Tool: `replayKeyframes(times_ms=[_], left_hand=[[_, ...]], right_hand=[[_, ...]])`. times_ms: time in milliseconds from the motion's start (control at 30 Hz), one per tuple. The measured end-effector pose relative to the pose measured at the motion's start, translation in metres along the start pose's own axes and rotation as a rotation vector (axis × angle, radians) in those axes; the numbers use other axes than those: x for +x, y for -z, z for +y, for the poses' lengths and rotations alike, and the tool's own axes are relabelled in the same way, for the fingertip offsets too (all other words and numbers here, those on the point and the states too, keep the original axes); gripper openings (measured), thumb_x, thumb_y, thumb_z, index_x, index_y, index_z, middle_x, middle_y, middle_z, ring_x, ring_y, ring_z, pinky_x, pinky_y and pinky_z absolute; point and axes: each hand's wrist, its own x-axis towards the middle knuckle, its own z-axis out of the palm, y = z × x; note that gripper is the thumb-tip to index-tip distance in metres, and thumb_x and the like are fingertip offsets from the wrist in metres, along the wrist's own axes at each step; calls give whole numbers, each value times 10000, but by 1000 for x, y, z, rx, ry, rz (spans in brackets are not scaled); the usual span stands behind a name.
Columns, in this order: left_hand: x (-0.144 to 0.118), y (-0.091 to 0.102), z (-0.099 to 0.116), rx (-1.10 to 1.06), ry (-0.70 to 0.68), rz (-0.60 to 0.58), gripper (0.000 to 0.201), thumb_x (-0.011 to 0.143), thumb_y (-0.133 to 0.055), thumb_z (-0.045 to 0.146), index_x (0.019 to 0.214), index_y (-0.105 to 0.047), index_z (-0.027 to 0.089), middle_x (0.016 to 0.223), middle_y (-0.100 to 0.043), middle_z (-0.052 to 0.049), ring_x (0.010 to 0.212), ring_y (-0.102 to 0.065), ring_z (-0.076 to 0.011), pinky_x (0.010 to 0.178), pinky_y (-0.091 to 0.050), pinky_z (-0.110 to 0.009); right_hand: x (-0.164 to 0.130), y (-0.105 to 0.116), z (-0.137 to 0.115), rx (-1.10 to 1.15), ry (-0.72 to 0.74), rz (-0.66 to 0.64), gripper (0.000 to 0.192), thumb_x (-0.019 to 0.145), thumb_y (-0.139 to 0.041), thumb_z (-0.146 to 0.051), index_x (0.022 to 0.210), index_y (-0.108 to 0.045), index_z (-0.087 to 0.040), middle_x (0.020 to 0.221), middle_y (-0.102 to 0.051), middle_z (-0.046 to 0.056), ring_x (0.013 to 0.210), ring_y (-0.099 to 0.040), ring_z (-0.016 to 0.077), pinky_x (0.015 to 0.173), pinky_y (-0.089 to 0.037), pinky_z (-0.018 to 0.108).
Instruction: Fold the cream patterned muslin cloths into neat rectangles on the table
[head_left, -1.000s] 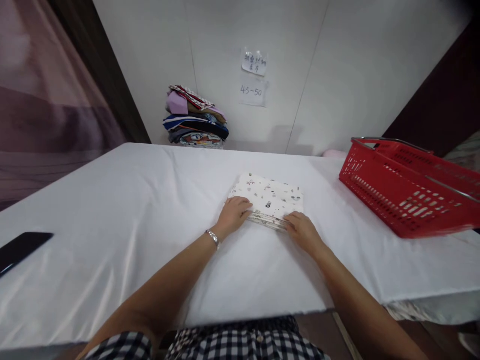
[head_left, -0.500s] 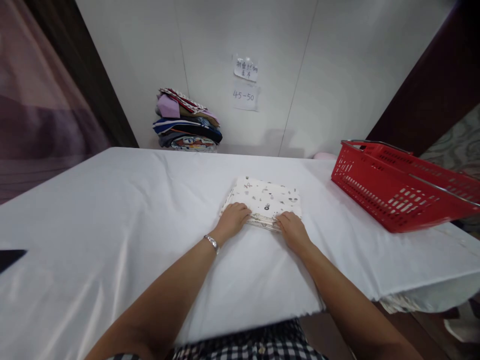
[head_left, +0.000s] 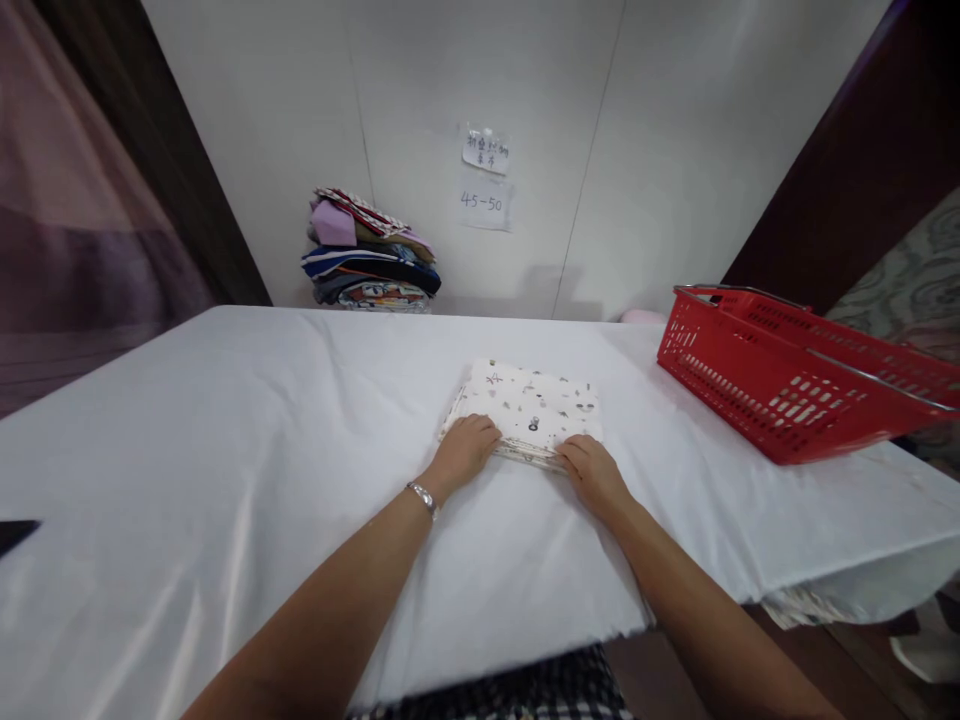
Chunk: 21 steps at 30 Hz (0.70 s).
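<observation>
A folded white cloth with small printed figures (head_left: 531,412) lies mid-surface, its long axis running left to right. Left hand (head_left: 465,451) and right hand (head_left: 595,472) rest flat, fingers loosely spread, on its near corners, equally close.

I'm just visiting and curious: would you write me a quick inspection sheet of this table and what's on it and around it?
Surface: table under a white cloth, lightly creased.
Job's things: folded patterned cloth, lying flat near the middle.
Clutter: red basket at the right edge; dark flat object at the left edge, cut off.
Hands: left hand and right hand rest on the cloth's near edge; bracelet on the left wrist.
Cables: nothing seen.
Surroundings: stack of folded clothes by the wall; paper notes on the wall.
</observation>
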Motion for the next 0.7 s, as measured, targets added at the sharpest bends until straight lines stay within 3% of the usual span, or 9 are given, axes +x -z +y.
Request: replayKeyframes(times_ms=[100,167,267,333,433,567,700], left_hand=[[-1,0,-2,-64,-10,12,177,904,-454,276,919,-614,202,930,-595,-42,897,-508,-187,782,-398,-342],[-2,-1,-4,-93,-14,19,173,892,-479,296,947,-617,207,945,-598,-42,910,-513,-189,795,-404,-347],[-1,-3,-7,-90,-24,32,170,878,-500,287,967,-621,209,949,-603,-43,913,-519,-195,793,-410,-352],[1,-5,-9,-75,-35,39,159,865,-513,267,962,-627,213,941,-605,-43,904,-524,-199,783,-413,-354],[2,-7,-11,-63,-47,48,150,849,-533,253,957,-629,214,936,-604,-46,896,-527,-203,776,-419,-354],[1,-6,-10,-58,-52,52,167,834,-548,235,984,-619,215,960,-598,-47,902,-522,-205,783,-425,-356],[-1,-4,-9,-39,-64,62,202,839,-525,222,1025,-605,223,988,-590,-53,920,-515,-213,793,-423,-366]], right_hand=[[-5,1,2,167,-46,44,222,892,-450,-250,978,-649,-202,949,-632,86,889,-546,210,799,-435,360],[-11,3,10,339,-140,169,217,874,-470,-279,981,-645,-209,982,-636,74,931,-555,200,836,-436,354],[-24,12,29,559,-465,415,227,813,-527,-356,917,-651,-197,954,-654,66,904,-581,191,820,-448,340],[-33,18,41,680,-724,463,280,743,-578,-408,895,-645,-183,863,-668,59,787,-600,180,713,-466,316],[-44,25,45,819,-906,365,335,676,-609,-453,855,-629,-171,714,-650,29,571,-551,131,523,-412,252],[-44,25,36,774,-905,161,334,728,-557,-500,662,-578,-174,461,-507,-35,408,-408,85,425,-305,222],[-28,26,31,656,-963,-18,417,760,-525,-541,553,-507,-180,410,-453,-44,380,-369,73,408,-275,217]])
